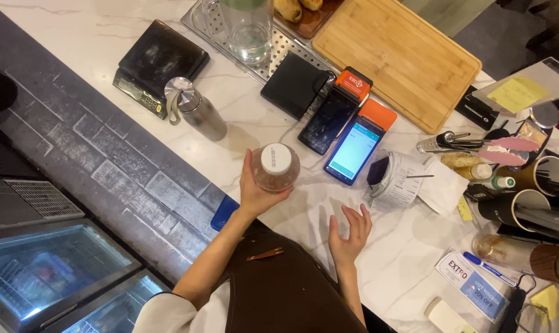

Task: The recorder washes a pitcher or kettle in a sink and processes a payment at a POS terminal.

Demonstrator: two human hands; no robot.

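On veined marble counter [273, 129]: left hand [255, 191] grasps a round, clear plastic bottle [275, 166] with flat white lid; right hand [348, 233] hovers open, fingers spread.

The top edge is cutting off the glass jug [247, 24] and the tray of baked goods [304, 15]. The left hand's [258, 188] palm is hiding the bottle's [275, 168] far side. The right edge is cropping 2 dark cups [532, 191], and their contents are staying too blurred to identify.
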